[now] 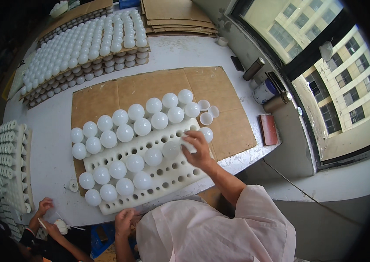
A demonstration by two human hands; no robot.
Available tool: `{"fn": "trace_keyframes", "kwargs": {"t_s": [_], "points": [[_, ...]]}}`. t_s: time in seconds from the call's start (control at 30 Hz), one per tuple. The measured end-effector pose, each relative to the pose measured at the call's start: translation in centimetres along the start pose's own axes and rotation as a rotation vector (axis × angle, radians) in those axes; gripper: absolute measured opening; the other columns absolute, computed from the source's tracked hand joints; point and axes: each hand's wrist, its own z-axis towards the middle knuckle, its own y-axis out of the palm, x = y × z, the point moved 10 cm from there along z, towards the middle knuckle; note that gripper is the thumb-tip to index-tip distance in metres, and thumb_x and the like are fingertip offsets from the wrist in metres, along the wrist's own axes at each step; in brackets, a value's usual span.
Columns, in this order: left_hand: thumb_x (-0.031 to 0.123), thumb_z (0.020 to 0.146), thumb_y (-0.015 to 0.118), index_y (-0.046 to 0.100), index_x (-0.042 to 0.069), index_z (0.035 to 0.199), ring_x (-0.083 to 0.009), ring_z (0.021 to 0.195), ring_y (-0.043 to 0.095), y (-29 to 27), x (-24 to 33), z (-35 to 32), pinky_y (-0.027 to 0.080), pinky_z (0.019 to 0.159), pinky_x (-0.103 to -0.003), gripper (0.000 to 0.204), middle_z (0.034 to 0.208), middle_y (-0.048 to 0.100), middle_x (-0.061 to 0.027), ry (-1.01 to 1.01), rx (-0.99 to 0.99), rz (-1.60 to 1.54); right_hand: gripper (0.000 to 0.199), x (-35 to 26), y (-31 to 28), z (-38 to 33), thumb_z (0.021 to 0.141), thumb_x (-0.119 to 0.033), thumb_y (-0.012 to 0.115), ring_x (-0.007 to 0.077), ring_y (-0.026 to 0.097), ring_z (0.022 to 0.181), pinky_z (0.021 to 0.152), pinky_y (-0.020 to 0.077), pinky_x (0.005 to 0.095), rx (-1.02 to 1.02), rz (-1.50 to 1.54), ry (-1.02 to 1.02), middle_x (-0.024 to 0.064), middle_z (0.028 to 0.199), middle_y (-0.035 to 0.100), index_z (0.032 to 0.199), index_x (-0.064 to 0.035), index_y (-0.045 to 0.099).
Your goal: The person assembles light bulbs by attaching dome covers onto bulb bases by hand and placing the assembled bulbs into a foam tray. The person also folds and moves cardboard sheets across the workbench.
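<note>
Bench, white and scuffed, spans the scene, with a creased brown cardboard sheet flat on its middle. Over the sheet's near part lies a foam tray, pale, matt and pierced with round holes; a bump from the pale shirt near its edge could tilt it and send globes rolling. The right hand is above the tray's right part, fingers bent round a white piece they seem to grasp; whether globe or cup, I cannot tell. The left hand curls at the near edge, its grip unclear. Glossy, smooth globes stand in rows on the tray, probably brittle; one lies just left of the white piece, so a careless sideways push could knock and crack it. Smallest, three translucent, round-rimmed cups sit right of the far rows, probably light enough to topple if brushed.
</note>
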Motion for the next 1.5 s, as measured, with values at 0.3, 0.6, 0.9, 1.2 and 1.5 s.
{"fn": "trace_keyframes", "kwargs": {"t_s": [0.3,0.6,0.9,1.2,1.5], "points": [[0.013,0.088,0.055,0.059,-0.002,0.093,-0.0166,0.062,0.064,-5.7,-0.2,-3.2,0.045,0.046,-0.025,0.017,0.085,0.067,-0.016,-0.108,0.337,0.001,0.068,28.9,-2.7,-1.8,0.063,-0.024,0.072,0.0389,0.038,0.122,0.101,0.0355,0.0442,-0.381,-0.481,0.517,0.0221,0.135,0.038,0.128,-0.0163,0.05],[0.018,0.086,0.06,0.057,0.0,0.099,-0.0182,0.069,0.065,-15.9,7.2,-4.4,0.044,0.049,-0.027,0.023,0.088,0.067,-0.0134,0.097,0.685,-0.005,0.022,30.7,-1.4,-5.3,0.073,-0.01,0.063,0.0405,0.048,0.11,0.093,0.0419,0.0432,-0.433,-0.543,0.452,0.0241,0.12,0.052,0.094,-0.0054,0.067],[0.019,0.077,0.068,0.049,-0.004,0.118,-0.0316,0.103,0.059,-31.5,19.3,6.4,0.049,0.082,-0.037,0.051,0.111,0.059,-0.0209,0.38,1.082,0.716,0.052,26.9,-1.3,-10.0,0.072,-0.003,0.064,0.0381,0.048,0.11,0.091,0.0426,0.0429,-0.277,-0.048,0.456,0.022,0.118,0.051,0.122,-0.0064,0.051],[0.033,0.073,0.072,0.051,-0.006,0.109,-0.0368,0.102,0.057,-43.8,18.8,12.7,0.047,0.086,-0.045,0.058,0.111,0.057,-0.0226,-0.043,1.369,0.645,0.064,28.0,-4.0,-14.9,0.065,-0.004,0.072,0.039,0.048,0.111,0.089,0.0441,0.0436,-0.251,-0.373,0.375,0.0195,0.113,0.055,0.124,-0.0031,0.047],[0.018,0.07,0.071,0.047,-0.006,0.11,-0.0362,0.094,0.059,-41.7,20.9,14.2,0.046,0.084,-0.044,0.052,0.105,0.057,-0.022,0.311,1.329,0.577,0.054,23.9,-5.7,-14.5,0.059,-0.01,0.077,0.0392,0.053,0.097,0.079,0.0443,0.0452,-0.211,-0.592,0.792,0.0224,0.099,0.057,0.102,-0.0024,0.045]]}}
